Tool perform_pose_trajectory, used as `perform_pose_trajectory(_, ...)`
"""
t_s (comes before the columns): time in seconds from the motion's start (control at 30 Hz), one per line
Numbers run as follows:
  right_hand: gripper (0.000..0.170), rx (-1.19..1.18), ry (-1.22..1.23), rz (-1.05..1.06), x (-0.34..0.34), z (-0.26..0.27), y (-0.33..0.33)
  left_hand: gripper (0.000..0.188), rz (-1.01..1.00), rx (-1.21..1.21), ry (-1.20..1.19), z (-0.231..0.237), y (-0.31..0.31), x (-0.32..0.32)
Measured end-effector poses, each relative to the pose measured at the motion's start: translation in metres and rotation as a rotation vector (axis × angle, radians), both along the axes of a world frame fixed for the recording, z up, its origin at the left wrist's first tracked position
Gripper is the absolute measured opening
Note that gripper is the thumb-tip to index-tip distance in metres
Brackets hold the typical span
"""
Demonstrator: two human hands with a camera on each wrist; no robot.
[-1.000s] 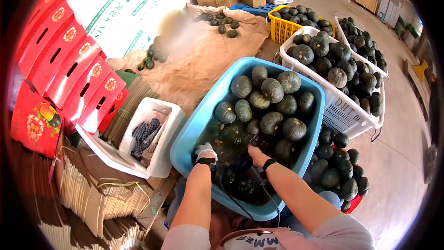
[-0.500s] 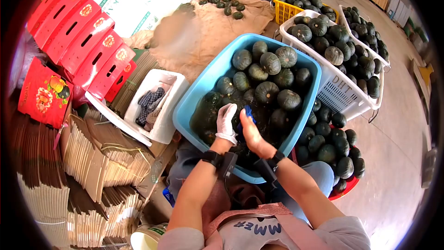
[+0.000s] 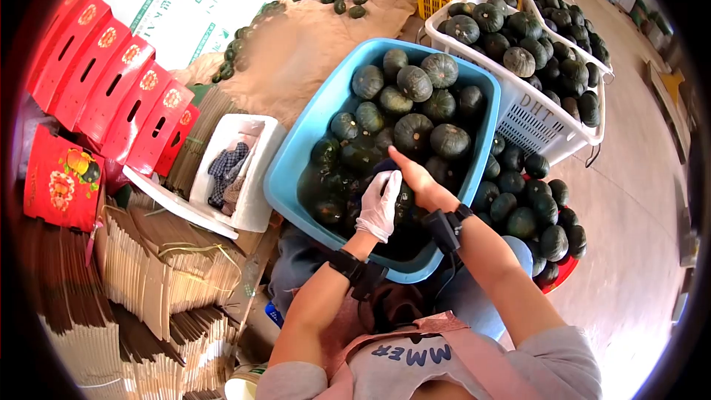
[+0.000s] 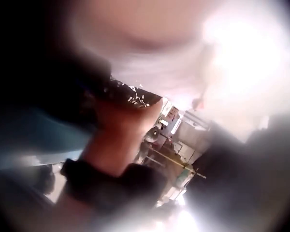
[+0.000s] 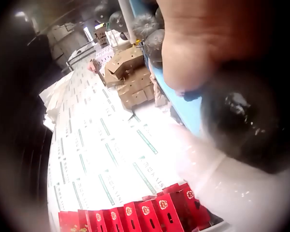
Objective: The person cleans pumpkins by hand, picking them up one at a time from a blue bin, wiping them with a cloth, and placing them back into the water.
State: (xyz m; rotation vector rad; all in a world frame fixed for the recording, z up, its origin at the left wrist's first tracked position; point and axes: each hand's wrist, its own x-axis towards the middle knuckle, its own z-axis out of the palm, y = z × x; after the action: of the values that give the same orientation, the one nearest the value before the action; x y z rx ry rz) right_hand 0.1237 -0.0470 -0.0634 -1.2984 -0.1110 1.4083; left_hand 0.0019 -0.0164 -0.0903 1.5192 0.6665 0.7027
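Over the front of a blue tub (image 3: 285,178), the white-gloved left hand (image 3: 379,207) and bare right hand (image 3: 420,179) hold one dark green pumpkin (image 3: 404,198) between them. A bit of dark blue cloth (image 3: 386,166) shows at the right hand's fingers. In the right wrist view the pumpkin (image 5: 241,118) looks wet, with the bare hand (image 5: 198,43) above it and the glove (image 5: 217,179) below. The left wrist view is blurred, with a wet dark surface (image 4: 135,95) beside the bare hand. Other pumpkins (image 3: 413,132) fill the tub's far side, above dark water.
White crates (image 3: 544,120) and a yellow basket (image 3: 429,1) of pumpkins stand behind, to the right; more pumpkins lie in a red container (image 3: 561,275). At left are a foam box (image 3: 264,178), flattened cardboard (image 3: 133,274) and red boxes (image 3: 111,96). Some pumpkins lie on a tan cloth (image 3: 259,104).
Both hands have risen from low in the tub. Since half a second ago the left hand has turned and curled its fingers, and a pumpkin now shows between the hands. The head view has shifted.
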Motion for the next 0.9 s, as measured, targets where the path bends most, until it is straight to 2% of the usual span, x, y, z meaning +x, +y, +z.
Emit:
perform_pose_trajectory(0.03,0.053,0.106,0.268,0.024,0.002,0.001,-0.005,0.032,0.066,-0.033,-0.102,0.002,0.004,0.003)
perform_pose_trajectory(0.07,0.052,0.152,0.395,-0.001,-0.001,-0.001,-0.009,0.031,0.137,-0.071,-0.206,0.002,0.006,0.007)
perform_pose_trajectory(0.13,0.053,0.291,0.474,-0.169,-0.023,-0.011,-0.011,0.04,0.24,-0.453,-0.299,-0.032,0.038,0.015)
perform_pose_trajectory(0.17,0.056,0.379,0.511,-0.222,-0.032,-0.035,-0.005,0.047,0.149,-0.757,-0.452,-0.014,0.041,0.014)
perform_pose_trajectory(0.2,0.056,0.404,0.454,-0.303,-0.042,-0.034,-0.003,0.053,0.049,-1.06,-0.598,0.001,0.04,0.011)
perform_pose_trajectory(0.23,0.056,0.43,0.479,-0.263,-0.04,-0.032,-0.007,0.06,0.055,-1.098,-0.597,0.001,0.042,0.01)
perform_pose_trajectory(0.27,0.056,0.455,0.505,-0.221,-0.038,-0.019,-0.013,0.055,0.094,-1.141,-0.597,0.015,0.037,0.008)
perform_pose_trajectory(0.33,0.056,0.362,0.548,-0.261,-0.025,-0.018,-0.018,0.049,0.038,-1.102,-0.579,-0.003,0.039,0.007)
perform_pose_trajectory(0.37,0.055,0.36,0.553,-0.295,-0.023,-0.026,-0.018,0.037,-0.008,-1.134,-0.532,-0.015,0.041,0.009)
perform_pose_trajectory(0.4,0.051,0.341,0.59,-0.296,-0.021,-0.026,-0.02,0.026,0.117,-0.813,-0.418,-0.019,0.041,0.012)
perform_pose_trajectory(0.47,0.047,0.379,0.608,-0.313,-0.018,-0.044,-0.019,0.021,0.338,-0.105,-0.183,-0.012,0.039,0.017)
perform_pose_trajectory(0.5,0.044,0.383,0.598,-0.337,-0.018,-0.041,-0.02,0.021,0.295,0.04,-0.118,0.004,0.039,0.013)
perform_pose_trajectory(0.53,0.044,0.386,0.601,-0.336,-0.019,-0.039,-0.018,0.036,0.255,0.086,0.002,0.018,0.029,0.007)
perform_pose_trajectory(0.6,0.041,0.378,0.509,-0.447,-0.02,-0.033,-0.013,0.065,0.267,0.57,0.281,0.007,0.011,0.003)
perform_pose_trajectory(0.63,0.039,0.494,0.419,-0.46,-0.02,-0.052,-0.007,0.09,0.233,0.328,0.337,0.001,-0.003,0.003)
perform_pose_trajectory(0.73,0.043,0.554,0.074,-0.483,-0.049,-0.04,-0.014,0.102,0.36,-0.229,0.3,0.001,0.012,0.008)
perform_pose_trajectory(0.77,0.046,0.527,-0.264,-0.479,-0.062,-0.035,-0.016,0.108,0.376,-0.399,0.301,0.012,0.021,0.006)
perform_pose_trajectory(0.83,0.045,0.559,-0.601,-0.332,-0.078,-0.028,-0.028,0.109,0.393,-0.61,0.183,0.026,0.033,-0.001)
perform_pose_trajectory(0.87,0.044,0.578,-0.726,-0.267,-0.085,-0.031,-0.032,0.101,0.443,-0.722,0.037,0.003,0.042,0.001)
perform_pose_trajectory(0.9,0.043,0.55,-0.881,-0.182,-0.09,-0.026,-0.037,0.074,0.571,-0.59,-0.031,-0.013,0.046,0.006)
